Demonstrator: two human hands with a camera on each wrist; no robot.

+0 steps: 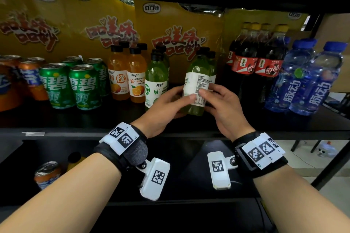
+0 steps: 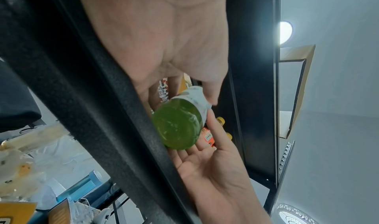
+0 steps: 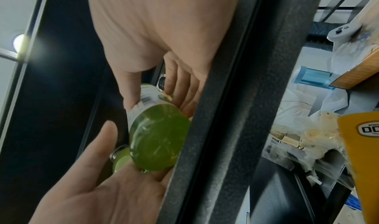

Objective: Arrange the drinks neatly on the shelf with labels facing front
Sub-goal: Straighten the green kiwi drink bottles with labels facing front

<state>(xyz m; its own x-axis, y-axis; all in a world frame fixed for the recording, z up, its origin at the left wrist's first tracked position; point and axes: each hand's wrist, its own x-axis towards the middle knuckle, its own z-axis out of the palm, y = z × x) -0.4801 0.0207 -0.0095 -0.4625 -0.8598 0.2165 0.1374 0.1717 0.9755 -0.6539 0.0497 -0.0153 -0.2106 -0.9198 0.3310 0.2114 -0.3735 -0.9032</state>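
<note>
I hold a green juice bottle (image 1: pixel 198 79) with a black cap in both hands, just above the black shelf (image 1: pixel 75 132) and slightly tilted. Its white label shows small print and a barcode toward me. My left hand (image 1: pixel 170 100) grips it from the left, thumb on the label. My right hand (image 1: pixel 221 100) grips it from the right, thumb on the label too. In the left wrist view the bottle's round green base (image 2: pixel 178 125) sits between my left hand (image 2: pixel 184 65) and right hand (image 2: pixel 215 162). The right wrist view shows the base (image 3: pixel 160 138) off the shelf.
On the shelf stand orange cans (image 1: pixel 28 75), green cans (image 1: pixel 56 85), orange juice bottles (image 1: pixel 125 75), another green juice bottle (image 1: pixel 156 77), cola bottles (image 1: pixel 251 58) and blue bottles (image 1: pixel 303 77). Yellow boxes (image 1: pixel 180 30) line the back. An orange can (image 1: pixel 47 174) sits on the lower shelf.
</note>
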